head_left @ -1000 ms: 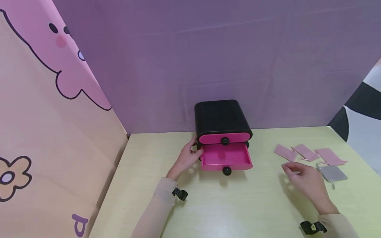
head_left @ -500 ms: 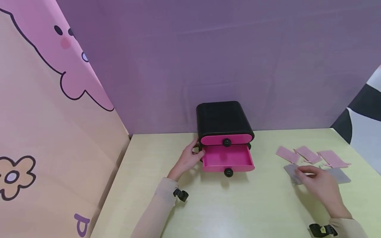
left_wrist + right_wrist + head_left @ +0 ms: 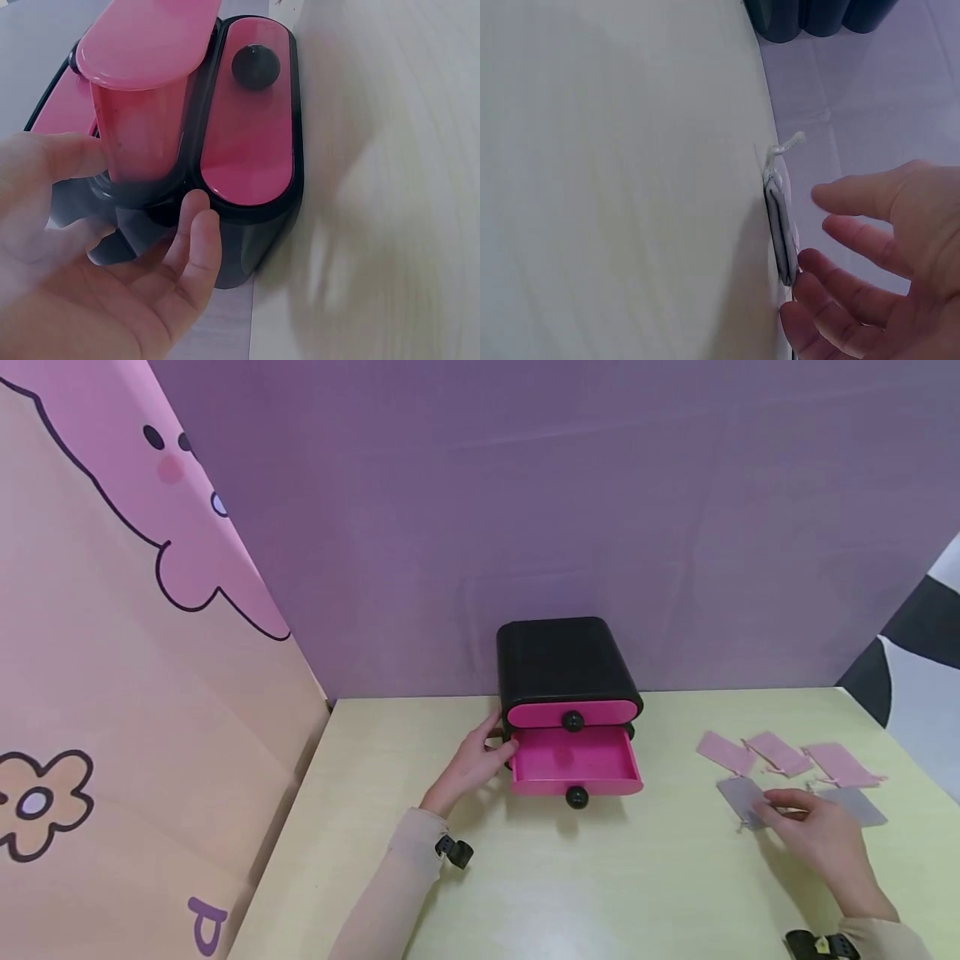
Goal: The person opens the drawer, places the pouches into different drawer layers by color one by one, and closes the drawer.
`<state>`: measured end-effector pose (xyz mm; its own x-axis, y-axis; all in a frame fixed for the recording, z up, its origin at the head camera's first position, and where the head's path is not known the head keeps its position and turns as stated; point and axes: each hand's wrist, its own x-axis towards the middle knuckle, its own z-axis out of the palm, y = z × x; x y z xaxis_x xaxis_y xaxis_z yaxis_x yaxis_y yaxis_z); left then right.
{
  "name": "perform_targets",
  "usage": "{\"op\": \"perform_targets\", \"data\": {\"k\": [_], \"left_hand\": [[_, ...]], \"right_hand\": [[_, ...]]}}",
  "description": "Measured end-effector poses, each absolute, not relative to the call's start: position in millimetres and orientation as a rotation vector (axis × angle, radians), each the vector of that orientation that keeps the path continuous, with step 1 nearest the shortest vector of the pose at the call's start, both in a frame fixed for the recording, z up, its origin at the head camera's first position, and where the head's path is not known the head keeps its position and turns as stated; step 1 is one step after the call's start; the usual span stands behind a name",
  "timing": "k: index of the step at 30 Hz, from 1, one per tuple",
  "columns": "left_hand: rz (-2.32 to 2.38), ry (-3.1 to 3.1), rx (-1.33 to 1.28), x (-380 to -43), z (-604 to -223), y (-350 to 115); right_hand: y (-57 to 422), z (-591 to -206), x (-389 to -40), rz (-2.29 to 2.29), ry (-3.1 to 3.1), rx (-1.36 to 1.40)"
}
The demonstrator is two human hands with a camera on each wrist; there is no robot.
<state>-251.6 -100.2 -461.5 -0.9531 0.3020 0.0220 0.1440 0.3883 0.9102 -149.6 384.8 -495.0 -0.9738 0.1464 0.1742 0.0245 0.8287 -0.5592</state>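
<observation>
A small black cabinet (image 3: 566,664) with pink drawers stands at the table's back, its middle drawer (image 3: 576,756) pulled out with a bare pink floor. My left hand (image 3: 468,768) holds the cabinet's left side, the thumb at the open drawer and the other fingers curled by the black frame (image 3: 232,247). On the right, a grey drawstring pouch (image 3: 741,802) lies on the table. My right hand (image 3: 821,835) is at its right edge, and in the right wrist view the thumb and fingers are spread apart beside the pouch (image 3: 778,225). Another grey pouch (image 3: 858,806) is partly hidden behind this hand.
Several pink drawstring pouches lie behind the grey ones, among them a left one (image 3: 726,752) and a right one (image 3: 842,764). A purple cloth wall (image 3: 420,543) rises behind the pale table (image 3: 525,885); a printed panel (image 3: 150,710) stands left.
My right hand has set the grey pouch down on the table left of the other grey one, then drawn slightly right, uncovering more of it. The left hand stays at the cabinet.
</observation>
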Motion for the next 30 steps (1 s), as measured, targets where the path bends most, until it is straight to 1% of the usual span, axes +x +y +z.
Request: {"op": "perform_targets", "data": {"k": [10, 21, 30], "left_hand": [[1.568, 2.482, 0.420, -250.0, -459.4, -99.5], [1.566, 2.468, 0.428, -249.0, -461.6, -99.3], [1.559, 2.473, 0.436, -250.4, -463.0, -100.3]], "right_hand": [[389.0, -493.0, -155.6, 0.766, -2.971, -0.109], [389.9, -494.2, -158.7, 0.718, -3.006, -0.058], [383.1, -491.6, -156.1, 0.683, -3.031, -0.095]]}}
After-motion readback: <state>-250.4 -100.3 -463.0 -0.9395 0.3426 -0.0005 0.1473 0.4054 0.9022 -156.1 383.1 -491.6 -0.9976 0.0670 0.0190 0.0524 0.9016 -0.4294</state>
